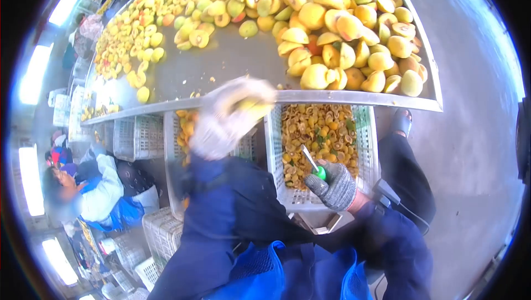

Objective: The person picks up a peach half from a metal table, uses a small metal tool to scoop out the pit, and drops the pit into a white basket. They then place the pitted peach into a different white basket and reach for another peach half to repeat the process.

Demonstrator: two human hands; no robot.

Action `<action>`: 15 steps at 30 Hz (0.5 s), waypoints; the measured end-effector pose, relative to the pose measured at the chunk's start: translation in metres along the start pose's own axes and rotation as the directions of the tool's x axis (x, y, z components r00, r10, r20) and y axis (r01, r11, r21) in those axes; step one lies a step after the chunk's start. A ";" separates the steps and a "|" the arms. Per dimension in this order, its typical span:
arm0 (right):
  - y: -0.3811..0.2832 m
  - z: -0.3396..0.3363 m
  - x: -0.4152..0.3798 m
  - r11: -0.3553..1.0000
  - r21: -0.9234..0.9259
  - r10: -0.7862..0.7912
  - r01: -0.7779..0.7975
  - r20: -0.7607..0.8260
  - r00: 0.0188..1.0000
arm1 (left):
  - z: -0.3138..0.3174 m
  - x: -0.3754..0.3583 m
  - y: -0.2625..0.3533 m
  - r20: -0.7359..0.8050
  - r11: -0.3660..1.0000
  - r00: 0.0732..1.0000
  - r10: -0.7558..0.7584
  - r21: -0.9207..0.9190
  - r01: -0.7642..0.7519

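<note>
My left hand (229, 115), in a pale glove and smeared by motion, is over the near edge of the metal table (354, 98). Something yellow, like a piece of fruit (251, 105), shows in its grip. In my right hand (334, 185), gloved in grey knit, is a small tool (319, 171) with a green handle and a metal blade pointing up and away. That hand is over a white crate (274, 150) holding small brownish-yellow pieces (318, 128). Halved yellow fruits (348, 26) are heaped at the table's right side, with more at the left.
Another crate (171, 162) with orange pieces stands left of the first. Further crates (138, 137) are under the table and at lower left (160, 233). A seated person (102, 189) in light sleeves is at the left. A foot in a sandal (402, 123) shows right of the crate.
</note>
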State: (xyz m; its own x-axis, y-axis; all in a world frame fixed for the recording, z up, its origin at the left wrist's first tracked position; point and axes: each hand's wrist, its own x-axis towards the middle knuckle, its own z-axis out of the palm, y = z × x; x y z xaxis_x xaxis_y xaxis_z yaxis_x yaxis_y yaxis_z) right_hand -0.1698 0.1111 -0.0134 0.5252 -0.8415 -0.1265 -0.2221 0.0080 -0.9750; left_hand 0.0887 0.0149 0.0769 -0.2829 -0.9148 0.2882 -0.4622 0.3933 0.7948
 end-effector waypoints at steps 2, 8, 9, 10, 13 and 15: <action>-0.014 -0.003 0.007 0.973 0.165 0.168 -0.162 -0.026 0.985 | -0.048 -0.024 0.010 0.048 0.815 0.999 -0.003 0.579 -0.025; 0.001 0.003 0.019 0.927 0.250 0.297 -0.281 -0.028 0.955 | -0.027 0.036 -0.027 -0.289 0.908 0.912 -0.290 0.218 0.358; -0.008 0.000 0.018 0.904 0.303 0.327 -0.302 -0.035 0.944 | -0.003 0.060 -0.025 -0.223 0.876 0.872 -0.435 0.121 0.467; -0.009 -0.001 0.020 0.906 0.301 0.324 -0.296 -0.044 0.945 | 0.018 0.083 -0.024 -0.138 0.819 0.814 -0.564 0.033 0.572; -0.008 -0.004 0.023 0.921 0.260 0.314 -0.289 -0.061 0.947 | 0.058 0.114 -0.097 -0.081 0.881 0.920 -0.383 0.267 0.390; -0.010 -0.007 0.024 0.921 0.285 0.303 -0.267 -0.090 0.949 | 0.068 0.114 -0.100 -0.190 0.925 0.923 -0.334 0.123 0.359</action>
State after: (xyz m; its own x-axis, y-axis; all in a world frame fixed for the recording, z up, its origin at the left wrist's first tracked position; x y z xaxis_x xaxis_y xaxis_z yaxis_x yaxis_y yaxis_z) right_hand -0.1605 0.0870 -0.0060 0.3569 -0.8446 -0.3991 -0.1108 0.3860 -0.9158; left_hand 0.0457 -0.1228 -0.0059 0.0527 -0.9933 0.1025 -0.6326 0.0462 0.7731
